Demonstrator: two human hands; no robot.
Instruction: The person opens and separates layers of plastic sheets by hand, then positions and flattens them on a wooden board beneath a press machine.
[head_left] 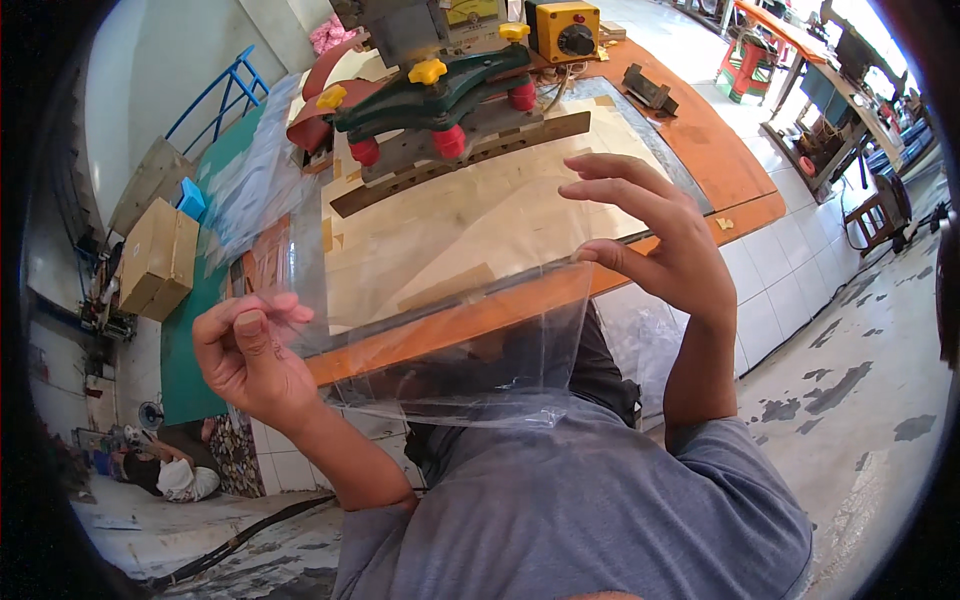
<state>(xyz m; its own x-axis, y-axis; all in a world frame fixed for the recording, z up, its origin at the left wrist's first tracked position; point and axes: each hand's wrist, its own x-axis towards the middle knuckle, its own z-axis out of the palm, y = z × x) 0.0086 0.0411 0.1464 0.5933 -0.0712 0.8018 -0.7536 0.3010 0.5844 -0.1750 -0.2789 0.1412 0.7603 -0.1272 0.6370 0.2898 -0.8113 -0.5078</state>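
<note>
A clear plastic sheet (pixel 480 350), perhaps a bag, spans the space before my body and hangs over the table's front edge. Thumb and fingers of my left hand (pixel 258 355) pinch its left side. Its right edge reaches up to the thumb of my right hand (pixel 660 230), whose fingers are curved and spread apart from the thumb; whether the thumb touches the film is hard to see. Beyond the sheet stands a press (pixel 430 110) with a green frame, yellow knobs and red feet. Its long metal bar (pixel 460 160) lies above a tan board (pixel 400 240).
An orange table (pixel 740 180) carries the press, a yellow control box (pixel 565 32) and a metal bracket (pixel 650 92). Clear film (pixel 250 205) is piled on a green surface (pixel 185 360) at left, beside a cardboard box (pixel 160 260). Another person (pixel 185 470) sits far left.
</note>
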